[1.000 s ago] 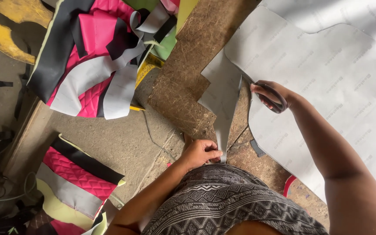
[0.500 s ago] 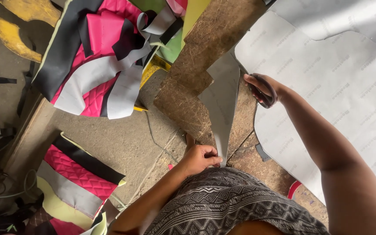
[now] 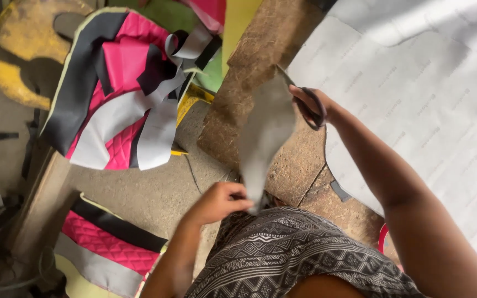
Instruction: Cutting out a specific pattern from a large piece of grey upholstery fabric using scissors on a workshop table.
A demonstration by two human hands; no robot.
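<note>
Fingers of both hands grip tight: scissors and a grey strip.
Right hand [image 3: 311,105] holds scissors [image 3: 305,99] at the strip's [image 3: 263,138] top; left hand [image 3: 219,201] pinches its lower end.

Upholstery workshop, fabric offcuts [image 3: 122,110] (floor-strewn), scissors [image 3: 307,102]

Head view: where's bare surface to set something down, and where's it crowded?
Free: the bare grey floor between the pink-grey-black cover pile and the quilted pink piece. Also the far stretch of the white sheet, beyond the right hand. Crowded: around the grey strip, held between the scissors and the left hand, and the pile at upper left.
</note>
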